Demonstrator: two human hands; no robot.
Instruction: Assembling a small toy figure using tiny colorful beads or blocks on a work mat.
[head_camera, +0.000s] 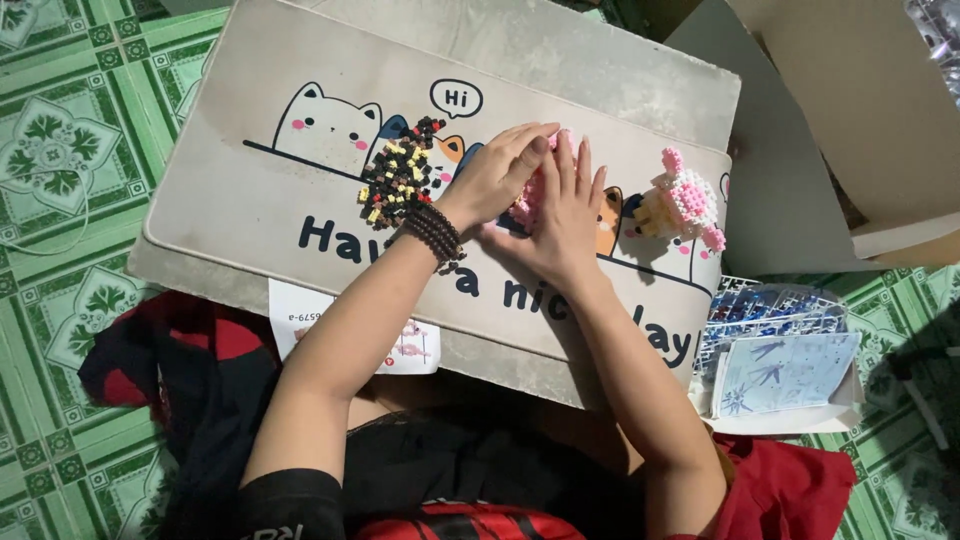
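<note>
grip: left hand (497, 178) and right hand (563, 212) pressed together over pink block piece (527, 203) on cat-print mat (250, 210) | step: seems pressing bricks together; next calls for firm, even pressure | hidden: piece mostly covered, fingertip hold unclear | near: dark loose bricks (400, 183), finished pink figure (685, 203)

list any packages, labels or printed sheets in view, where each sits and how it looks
Printed desk mat: on the low table, beige, cartoon cats, dark lettering.
Paper sheet: under the mat's near edge, white with pink pictures.
Booklet: right of the mat, pale blue, atop a white box.
Cardboard box: upper right, brown, open.
</note>
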